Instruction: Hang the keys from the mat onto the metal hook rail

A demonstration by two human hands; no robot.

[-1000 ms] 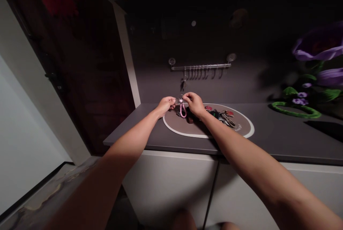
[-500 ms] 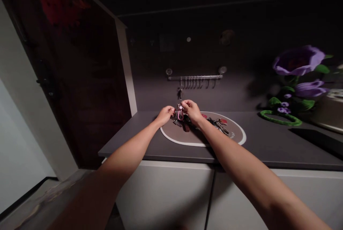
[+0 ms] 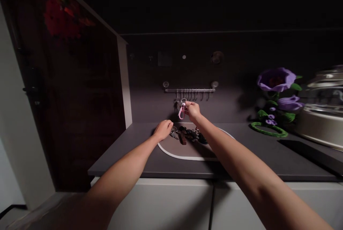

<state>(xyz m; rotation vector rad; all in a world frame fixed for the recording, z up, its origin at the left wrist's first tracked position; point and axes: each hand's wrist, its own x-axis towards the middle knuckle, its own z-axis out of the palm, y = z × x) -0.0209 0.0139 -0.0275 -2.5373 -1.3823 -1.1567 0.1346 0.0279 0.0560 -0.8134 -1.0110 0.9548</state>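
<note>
My right hand (image 3: 193,111) is raised in front of the wall and pinches a pink keychain (image 3: 182,111). A metal ring stands up at the keychain's top, just below the row of hooks (image 3: 190,95). My left hand (image 3: 163,130) lies low at the left edge of an oval mat (image 3: 182,155), its fingers loosely bent, and I see nothing in it. Right beside its fingertips is a bunch of keys (image 3: 174,133). A brown key fob (image 3: 183,138) and more dark keys (image 3: 191,134) lie on the mat, partly hidden behind my right forearm.
A clear rail (image 3: 190,90) with several hooks is fixed to the wall; a dark ring-like item (image 3: 177,102) hangs at its left. Purple flowers (image 3: 277,80) with a green ring base and a domed appliance (image 3: 321,119) stand on the right of the counter (image 3: 128,151).
My right hand has lifted the pink keychain off the mat towards the hooks. My left hand has come down onto the mat's edge. The view has tilted upwards.
</note>
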